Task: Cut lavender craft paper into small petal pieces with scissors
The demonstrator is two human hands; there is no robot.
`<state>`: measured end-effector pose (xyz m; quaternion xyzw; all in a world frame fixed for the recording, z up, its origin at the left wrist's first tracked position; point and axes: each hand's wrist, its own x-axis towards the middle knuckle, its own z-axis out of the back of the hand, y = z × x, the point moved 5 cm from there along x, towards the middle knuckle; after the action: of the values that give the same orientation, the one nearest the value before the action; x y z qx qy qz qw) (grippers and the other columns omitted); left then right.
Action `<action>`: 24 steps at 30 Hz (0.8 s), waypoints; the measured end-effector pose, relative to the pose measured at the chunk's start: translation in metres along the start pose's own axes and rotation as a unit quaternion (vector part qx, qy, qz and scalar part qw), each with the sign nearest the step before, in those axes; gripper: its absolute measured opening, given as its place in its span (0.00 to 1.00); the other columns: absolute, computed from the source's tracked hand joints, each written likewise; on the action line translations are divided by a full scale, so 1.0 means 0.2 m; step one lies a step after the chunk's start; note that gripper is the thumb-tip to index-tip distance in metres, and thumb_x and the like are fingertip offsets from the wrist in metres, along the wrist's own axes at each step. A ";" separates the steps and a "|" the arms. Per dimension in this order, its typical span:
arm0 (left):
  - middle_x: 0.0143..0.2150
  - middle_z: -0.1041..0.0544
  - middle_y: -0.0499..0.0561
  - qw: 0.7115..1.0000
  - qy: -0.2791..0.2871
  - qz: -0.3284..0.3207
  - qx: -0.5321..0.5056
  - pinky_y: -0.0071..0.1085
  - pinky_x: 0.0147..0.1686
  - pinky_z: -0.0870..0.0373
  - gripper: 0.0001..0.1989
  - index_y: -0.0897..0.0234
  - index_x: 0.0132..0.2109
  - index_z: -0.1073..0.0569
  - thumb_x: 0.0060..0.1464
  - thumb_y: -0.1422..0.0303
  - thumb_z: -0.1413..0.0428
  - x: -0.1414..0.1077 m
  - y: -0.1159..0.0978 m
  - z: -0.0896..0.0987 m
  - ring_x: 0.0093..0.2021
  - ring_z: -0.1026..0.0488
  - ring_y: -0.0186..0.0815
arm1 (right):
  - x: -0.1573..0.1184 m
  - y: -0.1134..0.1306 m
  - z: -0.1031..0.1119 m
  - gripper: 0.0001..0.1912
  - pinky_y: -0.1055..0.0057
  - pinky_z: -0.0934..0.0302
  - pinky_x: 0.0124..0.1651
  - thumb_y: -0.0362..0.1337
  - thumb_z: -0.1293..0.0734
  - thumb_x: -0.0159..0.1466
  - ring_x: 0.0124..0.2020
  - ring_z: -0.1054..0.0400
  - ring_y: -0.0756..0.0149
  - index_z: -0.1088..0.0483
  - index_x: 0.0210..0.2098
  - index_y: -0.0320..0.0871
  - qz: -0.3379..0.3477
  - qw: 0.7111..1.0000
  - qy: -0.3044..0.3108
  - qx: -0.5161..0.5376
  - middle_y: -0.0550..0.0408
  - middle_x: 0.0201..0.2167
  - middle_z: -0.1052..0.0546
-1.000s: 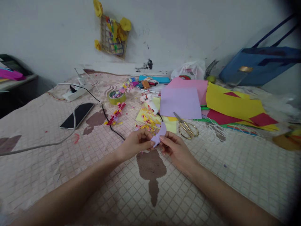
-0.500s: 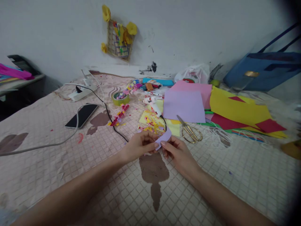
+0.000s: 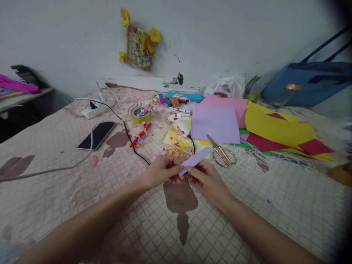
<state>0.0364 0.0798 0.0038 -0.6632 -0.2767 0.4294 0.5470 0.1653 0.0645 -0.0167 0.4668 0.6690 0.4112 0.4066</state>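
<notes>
the fingers of the left hand pinch the lower end of a lilac paper strip, and those of the right hand pinch it just beside them. the strip is held above the patterned tabletop, its free end slanting up toward gold-handled scissors. beyond the hands lie coloured scraps and a white glue gun; a lilac sheet overlaps a pink one.
</notes>
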 end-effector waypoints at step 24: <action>0.25 0.25 0.50 0.998 -0.004 0.030 -0.051 0.23 0.25 0.32 0.14 0.70 0.32 0.31 0.46 0.61 0.41 0.00 0.01 0.02 0.23 0.28 0.28 | 0.02 -0.01 0.02 0.10 0.75 0.48 0.21 0.42 0.34 0.55 0.19 0.42 0.74 0.32 0.26 0.40 0.027 0.999 -0.029 -0.034 0.60 0.18 0.33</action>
<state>0.0328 0.0806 0.0009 -0.6964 -0.2810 0.4336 0.4980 0.1682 0.0685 -0.0198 0.4821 0.6299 0.4308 0.4303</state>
